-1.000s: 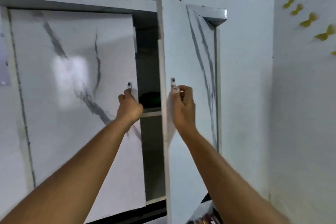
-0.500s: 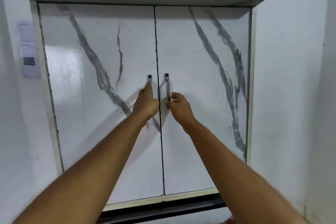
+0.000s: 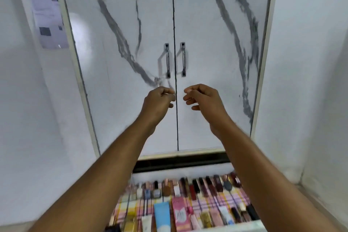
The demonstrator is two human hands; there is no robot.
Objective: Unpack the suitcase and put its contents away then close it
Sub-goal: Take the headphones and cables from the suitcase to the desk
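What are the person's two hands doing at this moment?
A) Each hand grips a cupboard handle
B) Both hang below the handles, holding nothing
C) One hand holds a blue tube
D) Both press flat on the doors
B: the left hand and right hand hover with loosely curled fingers below the left handle and right handle of the shut cupboard doors, touching neither and holding nothing.

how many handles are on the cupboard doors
2. The left handle is on the left door, the right handle on the right door, both upright beside the centre seam. None seem hidden.
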